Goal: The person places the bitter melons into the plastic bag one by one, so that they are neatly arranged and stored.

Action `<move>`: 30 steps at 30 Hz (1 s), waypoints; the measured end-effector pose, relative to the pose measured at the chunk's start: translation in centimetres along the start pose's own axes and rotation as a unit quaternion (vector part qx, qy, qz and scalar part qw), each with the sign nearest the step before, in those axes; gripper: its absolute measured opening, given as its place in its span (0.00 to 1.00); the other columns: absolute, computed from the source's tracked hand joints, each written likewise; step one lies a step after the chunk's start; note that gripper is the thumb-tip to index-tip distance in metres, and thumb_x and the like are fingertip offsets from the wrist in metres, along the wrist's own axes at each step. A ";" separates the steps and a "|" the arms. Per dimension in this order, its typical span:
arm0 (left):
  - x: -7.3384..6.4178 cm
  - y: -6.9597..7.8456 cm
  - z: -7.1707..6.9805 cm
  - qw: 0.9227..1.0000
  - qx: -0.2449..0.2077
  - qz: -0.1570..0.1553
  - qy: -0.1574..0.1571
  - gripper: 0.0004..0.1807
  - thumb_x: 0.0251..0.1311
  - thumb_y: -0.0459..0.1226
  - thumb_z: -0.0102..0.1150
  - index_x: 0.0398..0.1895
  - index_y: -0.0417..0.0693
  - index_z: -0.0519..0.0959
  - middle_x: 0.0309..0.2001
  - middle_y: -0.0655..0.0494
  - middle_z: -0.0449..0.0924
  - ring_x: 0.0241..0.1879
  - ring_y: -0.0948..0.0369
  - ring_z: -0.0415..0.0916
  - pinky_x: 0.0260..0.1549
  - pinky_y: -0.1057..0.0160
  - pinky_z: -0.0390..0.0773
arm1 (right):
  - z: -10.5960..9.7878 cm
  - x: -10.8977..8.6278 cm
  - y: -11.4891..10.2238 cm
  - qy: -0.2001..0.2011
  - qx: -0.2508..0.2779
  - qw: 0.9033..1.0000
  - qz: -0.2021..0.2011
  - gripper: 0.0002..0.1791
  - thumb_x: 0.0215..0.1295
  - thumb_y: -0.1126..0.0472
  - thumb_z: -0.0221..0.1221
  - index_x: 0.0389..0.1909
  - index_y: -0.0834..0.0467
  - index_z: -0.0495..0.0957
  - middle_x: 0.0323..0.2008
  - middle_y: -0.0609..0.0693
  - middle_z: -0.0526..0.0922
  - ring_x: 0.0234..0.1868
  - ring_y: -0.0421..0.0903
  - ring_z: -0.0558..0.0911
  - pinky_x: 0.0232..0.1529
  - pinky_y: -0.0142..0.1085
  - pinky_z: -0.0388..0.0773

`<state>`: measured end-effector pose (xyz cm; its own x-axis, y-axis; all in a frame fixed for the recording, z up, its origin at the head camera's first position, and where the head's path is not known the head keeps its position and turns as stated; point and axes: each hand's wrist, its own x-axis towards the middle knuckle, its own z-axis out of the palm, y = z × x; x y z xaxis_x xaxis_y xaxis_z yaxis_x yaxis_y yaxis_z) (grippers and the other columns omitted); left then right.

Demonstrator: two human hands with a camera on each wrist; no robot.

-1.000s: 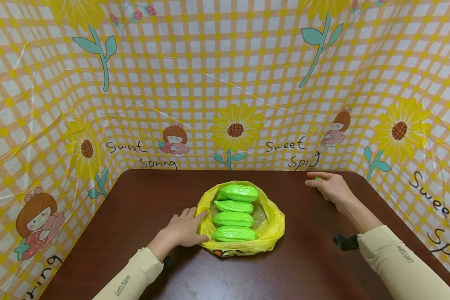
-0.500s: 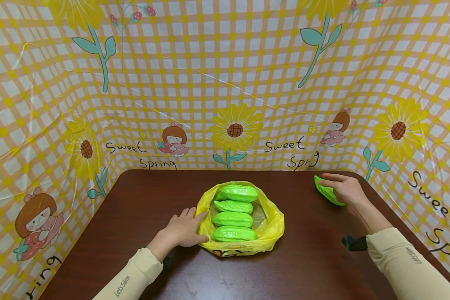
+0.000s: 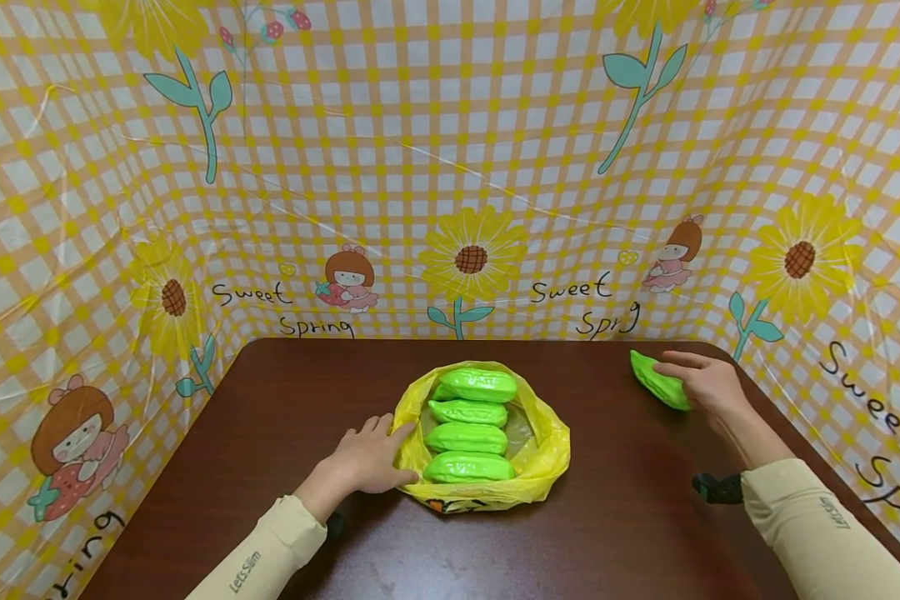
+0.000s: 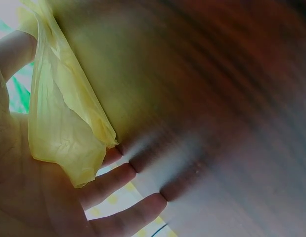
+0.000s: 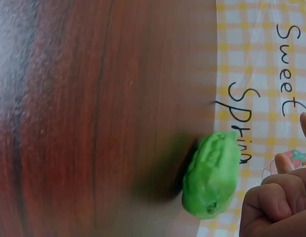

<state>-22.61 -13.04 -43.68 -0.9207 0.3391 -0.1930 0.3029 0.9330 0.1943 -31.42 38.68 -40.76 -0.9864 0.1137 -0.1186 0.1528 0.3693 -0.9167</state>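
On the right of the table lies a single bright green, ridged bitter gourd. My right hand is over its right end in the head view. The right wrist view has the bitter gourd apart from my right hand, whose lower fingers are curled around nothing. At the middle stands a yellow plastic bag, its mouth spread wide. Several more green bitter gourds lie stacked in a row inside. With fingers spread, my left hand rests against the bag's left side; a yellow flap hangs across its palm.
The dark brown table has rounded back corners. A checked cloth with sunflowers, printed figures and lettering rises behind it and along both sides. A black wrist camera sits under my right sleeve.
My right hand has drawn back to the right, uncovering most of the lone bitter gourd it hid a second ago. The left hand and the bag stay in place.
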 end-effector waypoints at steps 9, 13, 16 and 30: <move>0.0 0.0 0.0 1.000 -0.003 0.000 0.000 0.44 0.61 0.61 0.62 0.78 0.57 0.61 0.76 0.41 0.57 0.76 0.41 0.55 0.66 0.34 0.61 | -0.7 0.0 1.0 0.018 -0.013 1.000 0.000 0.25 0.63 0.42 0.67 0.57 0.45 0.74 0.07 0.35 0.59 0.10 0.37 0.55 0.16 0.41 0.59; 0.1 -0.1 0.1 1.000 -0.001 0.000 0.001 0.44 0.62 0.61 0.61 0.78 0.58 0.61 0.76 0.41 0.57 0.76 0.41 0.55 0.66 0.34 0.61 | -1.0 0.0 1.5 0.026 -0.004 1.000 0.002 0.21 0.62 0.42 0.68 0.52 0.42 0.75 0.07 0.35 0.59 0.10 0.37 0.56 0.16 0.42 0.59; 0.2 -0.2 0.1 1.000 0.002 0.000 0.001 0.44 0.62 0.61 0.61 0.78 0.58 0.60 0.76 0.41 0.57 0.76 0.41 0.55 0.66 0.34 0.61 | -1.1 0.1 1.8 0.031 -0.005 0.999 0.007 0.21 0.63 0.42 0.68 0.53 0.42 0.74 0.07 0.35 0.59 0.10 0.37 0.56 0.16 0.42 0.60; 0.0 -0.1 0.1 1.000 0.001 -0.002 -0.002 0.44 0.62 0.62 0.60 0.79 0.58 0.60 0.77 0.41 0.56 0.76 0.41 0.54 0.66 0.34 0.60 | -1.4 0.5 3.5 0.054 -0.033 0.998 0.021 0.47 0.64 0.44 0.67 0.74 0.67 0.62 0.07 0.34 0.57 0.10 0.36 0.56 0.15 0.37 0.62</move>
<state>-22.66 -13.09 -43.79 -0.9210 0.3362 -0.1969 0.3004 0.9345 0.1908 -31.33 41.37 -43.49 -0.9674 0.2275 -0.1114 0.2010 0.4214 -0.8843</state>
